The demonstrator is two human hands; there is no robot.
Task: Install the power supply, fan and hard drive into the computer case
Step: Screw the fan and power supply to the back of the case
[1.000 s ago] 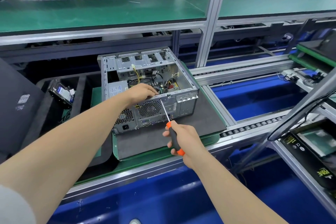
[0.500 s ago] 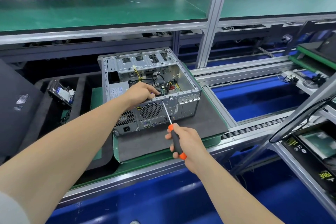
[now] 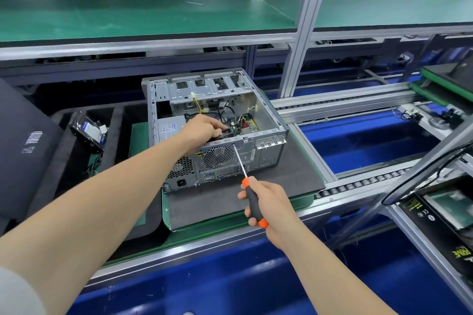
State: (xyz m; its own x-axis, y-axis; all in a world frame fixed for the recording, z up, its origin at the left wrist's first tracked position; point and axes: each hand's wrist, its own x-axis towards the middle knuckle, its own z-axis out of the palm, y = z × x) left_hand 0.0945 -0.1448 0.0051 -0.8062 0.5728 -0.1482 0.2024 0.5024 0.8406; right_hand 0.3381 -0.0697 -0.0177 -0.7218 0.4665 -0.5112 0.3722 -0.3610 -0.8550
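Note:
An open silver computer case (image 3: 268,120) lies on its side on a dark mat (image 3: 230,202), rear panel facing me. The power supply (image 3: 167,129) sits inside at the left. My left hand (image 3: 202,126) reaches over the rear edge and holds the black fan (image 3: 217,157) behind the round grille; most of the fan is hidden. My right hand (image 3: 266,202) grips a black and orange screwdriver (image 3: 253,199), its tip touching the rear panel at the grille's upper right corner. A hard drive (image 3: 88,130) lies in a black foam tray (image 3: 76,169) to the left.
The mat rests on a green pallet (image 3: 304,201) on a roller conveyor (image 3: 358,184). A green shelf (image 3: 153,15) runs above the bench. An aluminium post (image 3: 297,33) stands behind the case. Boxed parts (image 3: 445,212) sit at the right, and a dark panel (image 3: 23,146) at the left.
The view has shifted slightly. My left hand stays on the fan inside the case, and my right hand keeps the screwdriver tip at the same spot on the rear panel.

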